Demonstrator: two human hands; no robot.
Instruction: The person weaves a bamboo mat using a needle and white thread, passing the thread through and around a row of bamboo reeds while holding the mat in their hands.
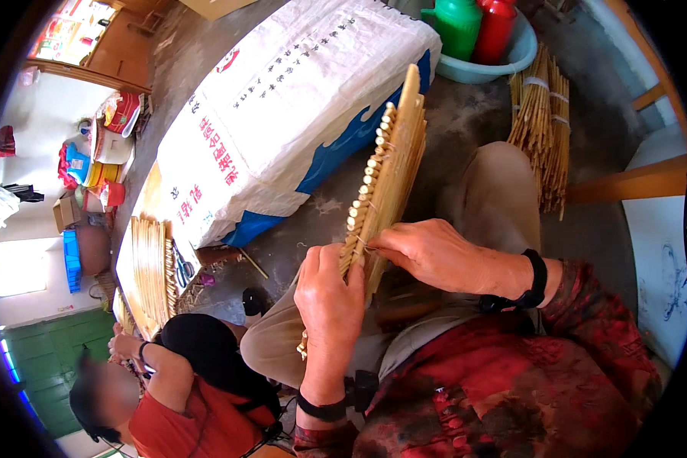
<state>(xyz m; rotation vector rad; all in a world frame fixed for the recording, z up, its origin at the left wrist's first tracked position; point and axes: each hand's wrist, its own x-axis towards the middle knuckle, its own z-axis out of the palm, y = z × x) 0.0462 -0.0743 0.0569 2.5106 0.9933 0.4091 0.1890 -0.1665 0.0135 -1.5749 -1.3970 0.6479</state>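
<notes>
Over my lap stands a panel of pale reed sticks (393, 172), laid side by side and bound with thin string; their round cut ends line its left edge. My left hand (328, 301) is closed around the lower part of that edge. On the other side, my right hand (450, 258) pinches at the panel close to a string crossing it. The fingertips of the right hand are partly hidden against the sticks, and whether they hold the string itself is hard to see. The panel's lower end lies behind my hands.
A big white sack (298, 99) with blue trim lies ahead. At far right are tied reed bundles (540, 126) and a pale blue basin (485, 74) holding green and red flasks. To the left, a co-worker (198, 404) sits by a table with another reed panel (151, 263) and scissors (183, 269).
</notes>
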